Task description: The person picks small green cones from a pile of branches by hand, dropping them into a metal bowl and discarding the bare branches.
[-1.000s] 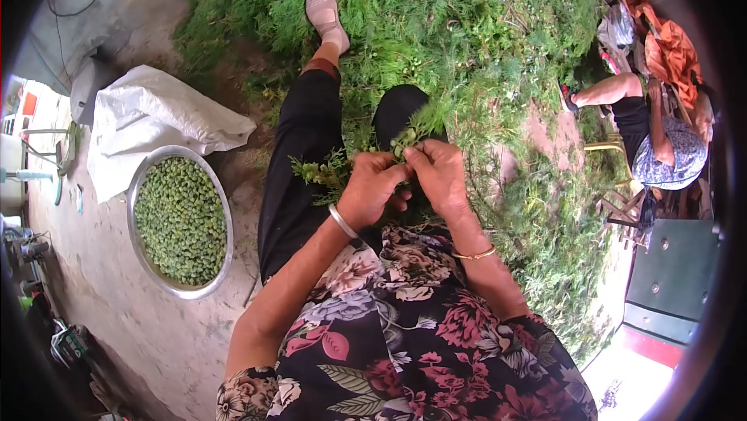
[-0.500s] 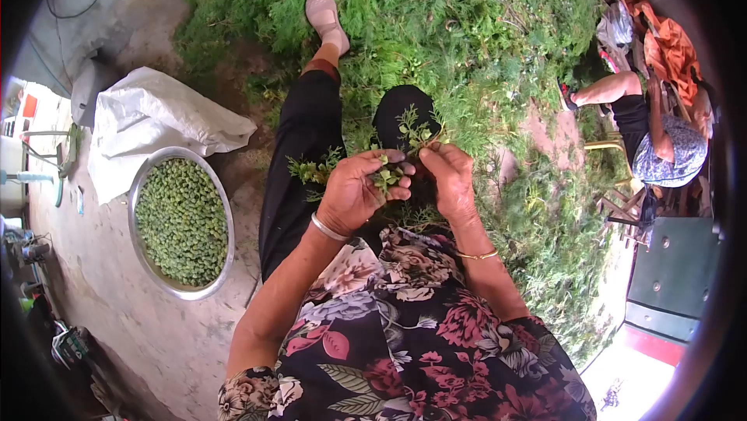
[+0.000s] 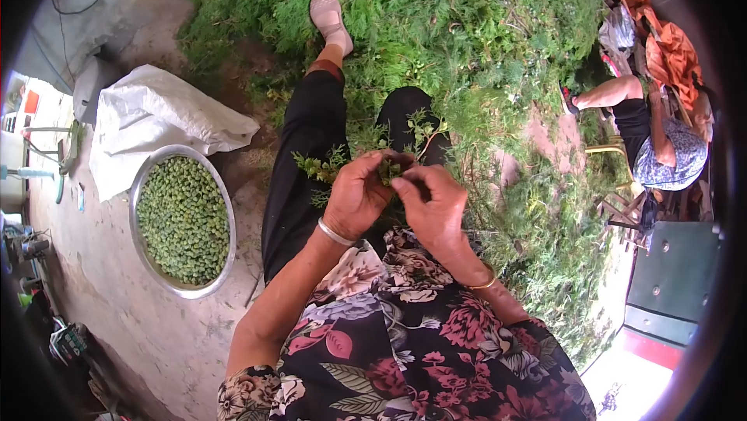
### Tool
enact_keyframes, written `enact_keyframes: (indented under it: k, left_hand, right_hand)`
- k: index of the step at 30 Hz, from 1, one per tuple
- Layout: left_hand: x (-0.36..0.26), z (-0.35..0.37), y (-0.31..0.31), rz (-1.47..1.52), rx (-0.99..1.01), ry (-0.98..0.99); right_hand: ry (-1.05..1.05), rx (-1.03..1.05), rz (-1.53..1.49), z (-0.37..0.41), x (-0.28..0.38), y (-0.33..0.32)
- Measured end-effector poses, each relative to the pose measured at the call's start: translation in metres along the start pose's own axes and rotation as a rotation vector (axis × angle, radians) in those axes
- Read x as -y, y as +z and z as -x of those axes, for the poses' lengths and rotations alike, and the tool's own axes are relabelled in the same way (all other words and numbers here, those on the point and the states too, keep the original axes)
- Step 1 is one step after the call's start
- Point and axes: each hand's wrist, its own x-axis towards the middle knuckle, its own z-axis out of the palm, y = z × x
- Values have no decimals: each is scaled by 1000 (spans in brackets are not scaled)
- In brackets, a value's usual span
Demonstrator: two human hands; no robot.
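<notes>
My left hand [image 3: 359, 197] is curled around a green sprig [image 3: 315, 168], whose leafy ends stick out to the left over my dark trouser leg. Close against it, my right hand [image 3: 433, 201] has thumb and index finger pinched at the greenery between the two hands. A thin reddish stem with leaves [image 3: 424, 135] rises above the fingers over my knee. Small green pieces show between the palms, partly hidden by the fingers.
A metal basin [image 3: 231, 246] full of small green cones or berries stands at the left, beside a white sack [image 3: 167, 110]. Cut green branches [image 3: 467, 24] cover the ground ahead and right. Another person [image 3: 669, 152] sits at the far right near orange cloth [image 3: 673, 55].
My right hand has moved left and down from the stem to the greenery at my left hand. My left hand's fingers have curled in more.
</notes>
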Motion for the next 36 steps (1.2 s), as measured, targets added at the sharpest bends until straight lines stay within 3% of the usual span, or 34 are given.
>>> enact_keyframes:
  k: [5,8,10,13,17,23,25,36]
  left_hand:
    - [4,4,7,-80,43,60]
    - [4,6,7,-71,19,42]
    - [2,8,4,-35,-18,24]
    - [1,14,7,-43,-55,27]
    - [6,15,7,-290,-54,91]
    - [3,18,7,-330,-47,49]
    - [-3,20,7,-312,-14,32]
    - [-10,23,10,-32,27,-56]
  right_hand:
    - [0,8,108,-1,-4,11]
    - [115,38,77,-1,-8,7]
    - [373,69,-246,-2,-8,4]
    - [426,113,-334,0,-11,0]
    - [375,150,-222,1,-6,-3]
    - [326,144,-259,2,-7,-9]
    - [648,206,-747,-2,-7,-14]
    - [788,199,-1067,-5,-6,-16]
